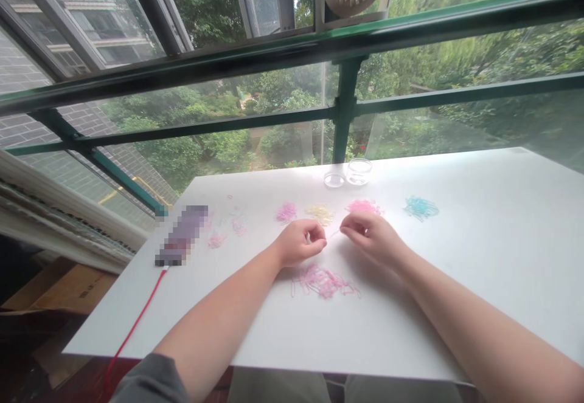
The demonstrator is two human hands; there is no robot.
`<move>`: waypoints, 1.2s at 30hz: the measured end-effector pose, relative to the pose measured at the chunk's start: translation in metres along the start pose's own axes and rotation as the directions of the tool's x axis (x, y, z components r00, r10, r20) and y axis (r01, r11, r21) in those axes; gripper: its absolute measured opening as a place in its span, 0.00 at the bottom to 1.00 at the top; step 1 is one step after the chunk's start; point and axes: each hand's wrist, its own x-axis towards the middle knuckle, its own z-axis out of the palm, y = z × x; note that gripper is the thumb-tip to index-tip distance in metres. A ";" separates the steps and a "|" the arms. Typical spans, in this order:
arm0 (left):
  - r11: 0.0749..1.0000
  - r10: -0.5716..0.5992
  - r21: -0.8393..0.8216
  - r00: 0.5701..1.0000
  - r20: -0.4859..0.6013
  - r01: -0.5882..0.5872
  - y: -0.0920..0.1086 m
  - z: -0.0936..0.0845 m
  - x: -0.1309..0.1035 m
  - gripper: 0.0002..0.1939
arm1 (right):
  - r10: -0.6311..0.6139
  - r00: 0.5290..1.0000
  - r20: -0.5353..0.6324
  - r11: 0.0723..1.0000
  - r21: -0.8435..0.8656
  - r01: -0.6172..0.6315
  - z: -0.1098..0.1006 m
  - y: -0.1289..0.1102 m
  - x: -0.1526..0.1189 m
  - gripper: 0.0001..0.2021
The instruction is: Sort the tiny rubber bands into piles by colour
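My left hand (301,242) is raised over the middle of the white table, thumb and fingers pinched together. Facing it, my right hand (371,239) is pinched too. A thin pale pink rubber band (333,233) stretches across the small gap between both sets of fingertips. Below the hands lies a loose pile of mixed pink rubber bands (325,281). Just beyond them sit a yellow pile (320,213) and a bright pink pile (364,206), the latter partly covered by my right hand. A purple-pink pile (286,211) is farther left, and a teal pile (420,207) farther right.
Near the table's back edge stand a clear round container (359,175) and a shallow clear lid (334,180). Small pale piles (216,241) lie on the left. Beside them is a blurred-out dark device (182,236) with a red cable (139,315). Green railing (344,105) runs behind.
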 end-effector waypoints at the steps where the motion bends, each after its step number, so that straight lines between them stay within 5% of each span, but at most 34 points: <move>1: 1.000 0.004 0.003 1.000 -0.003 -0.004 0.000 0.000 0.000 0.03 | -0.040 0.997 0.071 0.999 0.015 0.039 0.001 -0.002 -0.001 0.05; 5: 0.998 0.044 0.039 0.999 -0.031 -0.043 0.000 0.001 -0.001 0.02 | -0.161 0.937 0.310 0.987 0.064 0.149 0.004 -0.012 -0.007 0.05; 12: 0.991 0.068 0.132 0.947 -0.315 -0.028 -0.005 -0.001 0.001 0.03 | -0.094 0.932 0.351 0.993 0.100 0.062 -0.004 -0.009 -0.005 0.05; 19: 0.989 0.140 0.060 0.987 -0.078 -0.135 -0.003 0.002 -0.001 0.02 | -0.112 0.943 0.314 0.993 0.059 0.098 0.002 -0.011 -0.007 0.05; 26: 0.991 0.078 0.127 0.939 -0.336 -0.037 -0.003 -0.001 0.001 0.03 | -0.136 0.925 0.355 0.990 0.081 0.114 0.000 -0.019 -0.009 0.05; 32: 0.991 0.117 0.072 0.993 -0.031 -0.114 0.000 0.001 -0.001 0.02 | -0.137 0.941 0.310 0.990 0.064 0.123 0.002 -0.017 -0.010 0.05; 36: 0.990 0.071 0.131 0.984 -0.166 -0.049 0.000 0.001 0.000 0.04 | -0.151 0.939 0.308 0.988 0.068 0.137 0.002 -0.018 -0.009 0.05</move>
